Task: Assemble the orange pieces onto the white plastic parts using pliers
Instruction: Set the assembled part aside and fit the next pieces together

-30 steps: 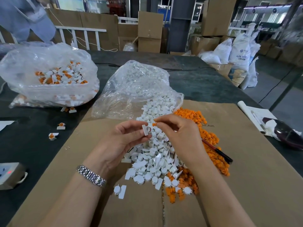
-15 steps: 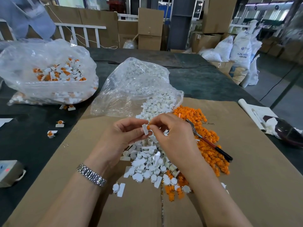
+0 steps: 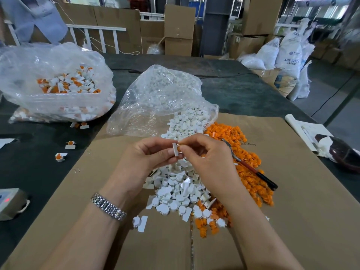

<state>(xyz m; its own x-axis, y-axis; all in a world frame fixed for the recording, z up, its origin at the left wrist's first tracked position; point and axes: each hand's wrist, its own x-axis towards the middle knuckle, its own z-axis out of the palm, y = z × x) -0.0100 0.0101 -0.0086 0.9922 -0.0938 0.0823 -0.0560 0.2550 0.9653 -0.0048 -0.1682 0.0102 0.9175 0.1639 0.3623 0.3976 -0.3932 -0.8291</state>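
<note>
Boxes and white sacks fill the far side of the big room. Nearer is a dark desk (image 3: 243, 90) with a flat sheet of cardboard (image 3: 292, 211) on its near part.

On the far left sits a big clear bag (image 3: 39, 106) of done parts, white with orange in them. Right of it lies a second clear bag (image 3: 155, 106), and white parts (image 3: 175, 190) spill out of it in a long pile toward the near side. Just right of that pile is a heap of orange pieces (image 3: 247, 160). The pliers (image 3: 251, 168) lie on the orange heap, and no hand touches them.

The left hand (image 3: 148, 158) is over the white pile. Its fingers are curled and pinch one white part (image 3: 175, 152). The right hand (image 3: 206, 158) is just beside it. Its fingertips pinch one tiny orange piece (image 3: 178, 147) and hold it against the top of the white part.

I think the step now is setting the orange piece into the white part. It does not look pushed in yet. Next, the right hand likely needs to let go, reach right for the pliers, and squeeze the two together. The left hand should keep the part steady so the small piece does not slip out.
</note>
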